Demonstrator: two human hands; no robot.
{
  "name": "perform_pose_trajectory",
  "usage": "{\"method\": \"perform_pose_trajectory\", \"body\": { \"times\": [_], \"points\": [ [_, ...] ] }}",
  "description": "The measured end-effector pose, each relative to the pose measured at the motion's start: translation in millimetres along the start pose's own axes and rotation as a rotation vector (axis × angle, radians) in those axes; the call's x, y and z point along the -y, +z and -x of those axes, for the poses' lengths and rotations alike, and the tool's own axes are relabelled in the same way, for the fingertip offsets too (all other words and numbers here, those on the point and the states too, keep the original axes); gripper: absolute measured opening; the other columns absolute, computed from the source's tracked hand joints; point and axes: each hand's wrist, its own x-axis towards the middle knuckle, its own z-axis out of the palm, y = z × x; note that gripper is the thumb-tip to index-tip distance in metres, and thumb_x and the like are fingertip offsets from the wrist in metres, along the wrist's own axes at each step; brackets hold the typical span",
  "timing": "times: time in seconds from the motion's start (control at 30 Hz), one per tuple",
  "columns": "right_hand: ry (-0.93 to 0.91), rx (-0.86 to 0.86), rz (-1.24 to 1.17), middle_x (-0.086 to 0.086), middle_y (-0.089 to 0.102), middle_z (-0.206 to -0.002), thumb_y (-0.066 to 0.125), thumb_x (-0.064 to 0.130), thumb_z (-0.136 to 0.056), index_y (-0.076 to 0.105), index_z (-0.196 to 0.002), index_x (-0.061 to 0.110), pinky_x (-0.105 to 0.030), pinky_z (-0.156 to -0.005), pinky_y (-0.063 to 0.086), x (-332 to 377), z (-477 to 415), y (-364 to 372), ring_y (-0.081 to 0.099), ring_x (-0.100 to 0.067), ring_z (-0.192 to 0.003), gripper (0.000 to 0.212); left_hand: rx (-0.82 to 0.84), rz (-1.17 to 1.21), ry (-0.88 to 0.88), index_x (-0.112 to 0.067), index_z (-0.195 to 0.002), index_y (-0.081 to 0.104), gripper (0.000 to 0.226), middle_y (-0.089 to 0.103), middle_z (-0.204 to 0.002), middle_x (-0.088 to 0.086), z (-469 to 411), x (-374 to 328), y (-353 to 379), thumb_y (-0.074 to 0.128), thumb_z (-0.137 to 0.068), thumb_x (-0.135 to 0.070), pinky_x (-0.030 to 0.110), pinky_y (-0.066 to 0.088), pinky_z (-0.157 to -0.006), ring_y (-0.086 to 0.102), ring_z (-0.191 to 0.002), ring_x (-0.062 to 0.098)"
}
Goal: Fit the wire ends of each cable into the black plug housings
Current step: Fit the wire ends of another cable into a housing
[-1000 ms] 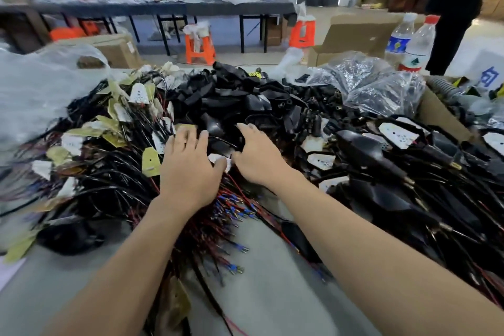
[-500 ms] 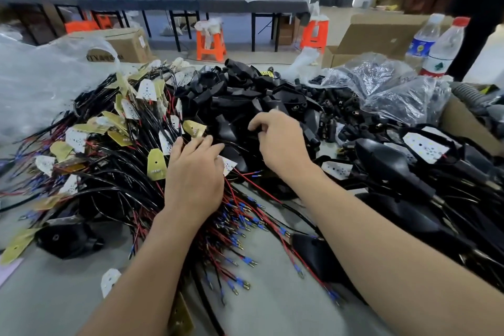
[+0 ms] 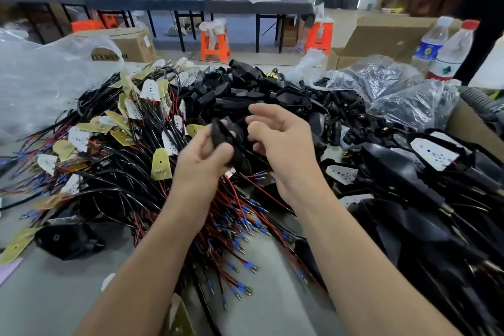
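Observation:
My left hand (image 3: 203, 161) grips a black plug housing (image 3: 227, 142), lifted above the pile at the table's middle. My right hand (image 3: 278, 142) is raised just right of it, fingers loosely curled, fingertips close to the housing; whether it holds anything is hidden. Under both hands lies a heap of black cables (image 3: 114, 169) with red and black wire ends (image 3: 240, 229) tipped in blue sleeves and brass pins. A mound of loose black housings (image 3: 245, 93) sits behind my hands.
Small white and yellow circuit boards (image 3: 161, 163) hang on the cables at left. Assembled black parts (image 3: 409, 172) fill the right side. Clear plastic bags (image 3: 387, 82), two water bottles (image 3: 452, 54) and cardboard boxes stand at the back. Grey tabletop (image 3: 54, 289) shows near me.
Both hands lifted off the pile. My left hand now grips a black housing, and my right hand came back from the housing mound to meet it.

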Motion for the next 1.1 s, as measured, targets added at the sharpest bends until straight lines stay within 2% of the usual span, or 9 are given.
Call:
{"method": "perform_pose_trajectory", "body": {
  "times": [0.07, 0.13, 0.2, 0.43, 0.67, 0.8, 0.9, 1.0, 1.1],
  "points": [
    [-0.024, -0.030, 0.298, 0.008, 0.073, -0.073, 0.067, 0.013, -0.086, 0.077, -0.084, 0.028, -0.033, -0.064, 0.055, -3.7, -2.2, -6.1, 0.064, -0.008, -0.064, 0.018, -0.021, 0.269, -0.113, -0.021, -0.128, 0.067, 0.030, 0.077, -0.119, 0.003, -6.5, -3.3, -18.1, 0.049, -0.105, -0.012, 0.029, 0.061, -0.078, 0.074, -0.107, 0.019],
    [-0.024, 0.181, 0.734, 0.007, 0.073, -0.073, 0.069, 0.029, -0.087, 0.075, -0.082, 0.025, -0.030, -0.065, 0.052, -10.5, 2.5, -2.1, 0.065, -0.008, -0.067, 0.009, 0.036, 0.450, -0.168, -0.020, -0.135, 0.063, 0.036, 0.073, -0.127, 0.007, -10.8, -4.2, -36.8, 0.047, -0.104, -0.023, 0.033, 0.062, -0.081, 0.073, -0.108, 0.020],
    [0.027, 0.330, 1.066, -0.001, 0.071, -0.090, 0.070, 0.046, -0.086, 0.069, -0.093, 0.022, -0.033, -0.072, 0.051, -19.4, 12.3, 12.6, 0.067, -0.022, -0.085, 0.025, 0.031, 0.543, -0.205, -0.020, -0.143, 0.058, 0.041, 0.072, -0.129, 0.007, -13.2, -3.8, -45.4, 0.041, -0.106, -0.027, 0.035, 0.062, -0.082, 0.073, -0.109, 0.020],
    [0.001, 0.211, 1.342, -0.003, 0.061, -0.100, 0.065, 0.053, -0.093, 0.050, -0.100, 0.019, -0.035, -0.069, 0.035, -27.7, 20.1, 19.4, 0.062, -0.030, -0.095, 0.038, 0.029, 0.558, -0.217, -0.019, -0.139, 0.061, 0.038, 0.071, -0.130, 0.011, -11.6, -2.2, -46.6, 0.038, -0.109, -0.024, 0.036, 0.061, -0.081, 0.072, -0.108, 0.023],
    [0.140, 0.346, 1.150, 0.001, 0.071, -0.094, 0.072, 0.021, -0.084, 0.066, -0.081, 0.030, -0.032, -0.074, 0.049, -11.3, 17.8, -0.5, 0.067, -0.027, -0.089, 0.011, 0.029, 0.523, -0.204, -0.017, -0.142, 0.057, 0.043, 0.073, -0.126, 0.009, -9.6, -3.1, -40.6, 0.045, -0.101, -0.022, 0.033, 0.061, -0.079, 0.072, -0.104, 0.021],
    [0.049, 0.121, 1.147, -0.005, 0.072, -0.100, 0.065, 0.028, -0.090, 0.072, -0.098, 0.029, -0.035, -0.082, 0.053, -5.6, 15.0, -7.2, 0.067, -0.031, -0.093, 0.010, 0.068, 0.487, -0.197, -0.018, -0.144, 0.058, 0.042, 0.071, -0.130, 0.011, -8.1, -2.1, -43.6, 0.040, -0.106, -0.021, 0.035, 0.058, -0.082, 0.069, -0.106, 0.022],
    [-0.037, -0.104, 0.696, 0.000, 0.074, -0.073, 0.063, 0.024, -0.095, 0.073, -0.083, 0.022, -0.031, -0.068, 0.057, 16.4, -0.8, -16.6, 0.069, -0.020, -0.068, 0.016, 0.153, 0.426, -0.181, -0.022, -0.140, 0.064, 0.046, 0.071, -0.126, 0.011, -8.0, -1.7, -44.2, 0.042, -0.100, -0.022, 0.034, 0.054, -0.083, 0.068, -0.104, 0.022],
    [0.055, -0.041, 0.173, -0.001, 0.064, -0.055, 0.053, 0.003, -0.098, 0.070, -0.081, 0.010, -0.022, -0.041, 0.038, 41.5, -15.1, -21.2, 0.047, -0.013, -0.039, 0.025, 0.229, 0.440, -0.165, -0.020, -0.139, 0.066, 0.049, 0.070, -0.125, 0.012, -7.2, -1.7, -40.7, 0.049, -0.093, -0.023, 0.032, 0.055, -0.081, 0.067, -0.105, 0.022],
    [0.142, 0.047, 0.041, -0.002, 0.059, -0.053, 0.046, -0.002, -0.100, 0.068, -0.089, 0.002, -0.022, -0.038, 0.029, 49.1, -21.9, -23.9, 0.037, -0.011, -0.036, 0.025, 0.275, 0.440, -0.172, -0.019, -0.141, 0.064, 0.050, 0.069, -0.126, 0.012, -3.9, -1.4, -38.4, 0.050, -0.093, -0.022, 0.033, 0.053, -0.083, 0.066, -0.106, 0.021]
  ]
}}
